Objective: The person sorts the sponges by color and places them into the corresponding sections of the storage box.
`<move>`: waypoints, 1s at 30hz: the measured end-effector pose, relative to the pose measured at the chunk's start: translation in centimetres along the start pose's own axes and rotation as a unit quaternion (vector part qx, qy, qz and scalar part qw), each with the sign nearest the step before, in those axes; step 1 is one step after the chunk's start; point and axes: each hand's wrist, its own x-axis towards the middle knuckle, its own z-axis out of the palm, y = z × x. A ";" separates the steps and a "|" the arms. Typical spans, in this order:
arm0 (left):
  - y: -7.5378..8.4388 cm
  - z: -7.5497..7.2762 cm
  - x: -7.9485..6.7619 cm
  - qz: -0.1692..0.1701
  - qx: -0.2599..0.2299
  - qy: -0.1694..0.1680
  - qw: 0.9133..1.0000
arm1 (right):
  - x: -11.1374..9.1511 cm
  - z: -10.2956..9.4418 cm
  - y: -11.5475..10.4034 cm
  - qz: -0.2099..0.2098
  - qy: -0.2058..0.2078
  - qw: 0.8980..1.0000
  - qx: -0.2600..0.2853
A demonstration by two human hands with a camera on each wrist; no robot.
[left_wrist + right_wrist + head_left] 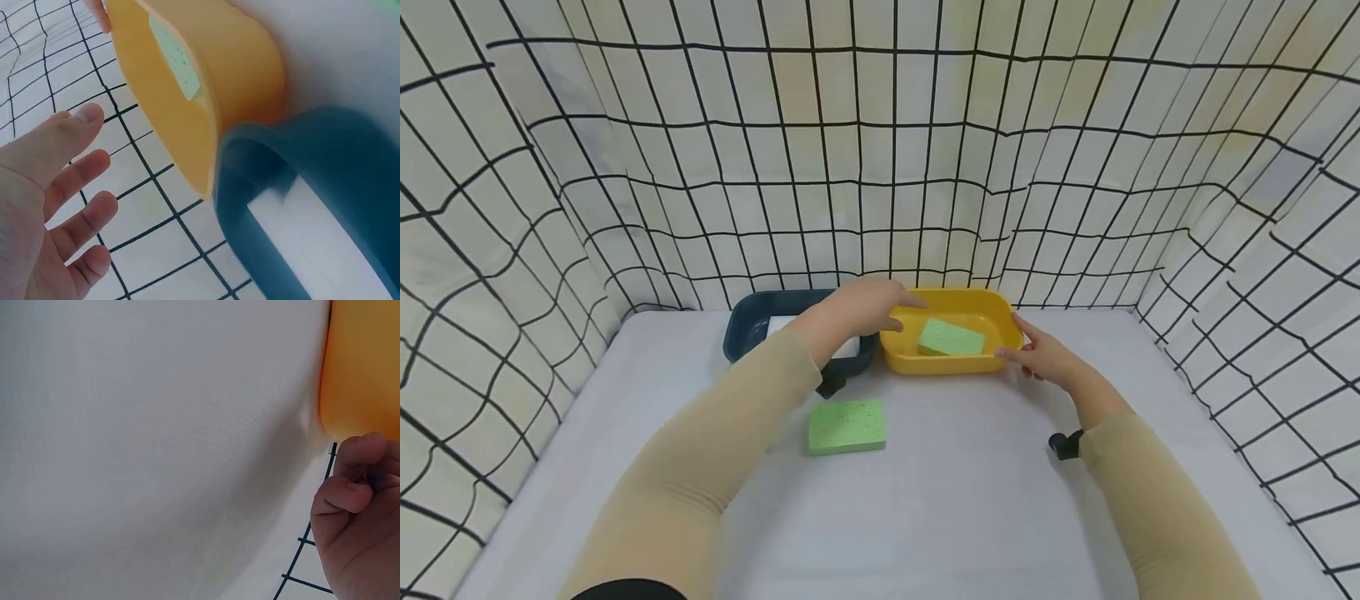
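My left hand (856,308) hovers over the meeting edges of a dark blue tray (740,329) and a yellow tray (955,365). Its fingers are spread and loosely bent, with nothing between them in the left wrist view. At the yellow tray's right front corner, my right hand (1043,354) grips the rim, thumb in front and index finger along the side. In the right wrist view its other fingers curl beside the yellow wall (362,375). A green sponge (951,337) lies inside the yellow tray. Something flat and white (312,244) lies in the blue one, partly hidden by my left arm.
Another green sponge (847,427) lies on the white-covered table (940,500) in front of the trays. Black wire mesh (895,167) stands behind the trays and along both sides, with pale cloth behind it.
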 end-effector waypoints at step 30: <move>-2.2 6.7 -14.9 -0.001 -0.014 -0.043 0.999 | -0.4 0.0 -0.2 -0.005 -0.008 1.000 -0.020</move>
